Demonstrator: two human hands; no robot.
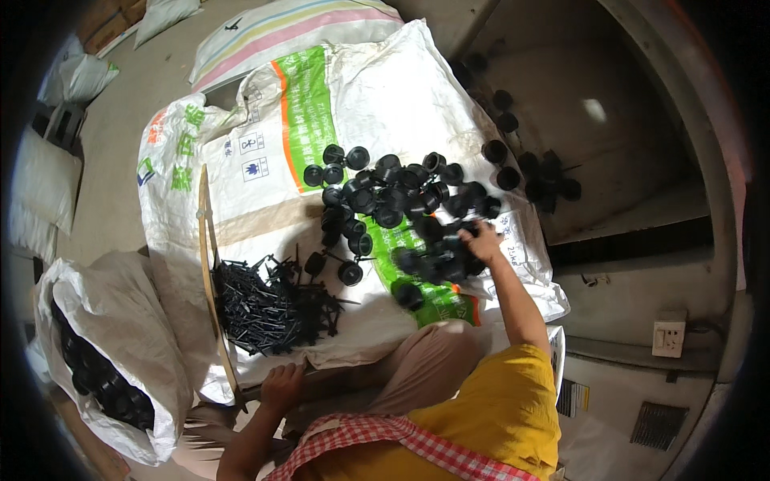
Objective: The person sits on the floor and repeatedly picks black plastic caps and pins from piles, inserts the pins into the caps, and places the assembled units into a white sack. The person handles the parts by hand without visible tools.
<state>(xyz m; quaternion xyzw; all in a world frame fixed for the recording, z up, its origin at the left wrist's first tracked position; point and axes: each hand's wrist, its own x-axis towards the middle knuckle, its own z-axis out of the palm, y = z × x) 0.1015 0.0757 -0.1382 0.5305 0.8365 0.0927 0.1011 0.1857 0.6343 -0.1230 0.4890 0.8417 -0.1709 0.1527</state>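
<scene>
Over a cluster of round black plastic caps (389,196), my right hand (483,242) reaches out with its fingers apart, touching the parts under it. Some caps beside it are smeared by motion. My left hand (282,387) rests at the near edge of the white woven sack (385,88) that covers the work surface. Its fingers are curled, and whatever they hold, if anything, is hidden. Just beyond that hand lies a heap of thin black plastic sticks (269,309). A few caps with stems (350,272) sit between the heap and the cluster.
A thin wooden strip (210,280) borders the stick heap on its left. At lower left stands an open white sack (136,297) holding black parts (100,377). More loose caps (549,178) lie past the right edge, beside a dark panel (601,120). A striped sack (273,32) lies behind.
</scene>
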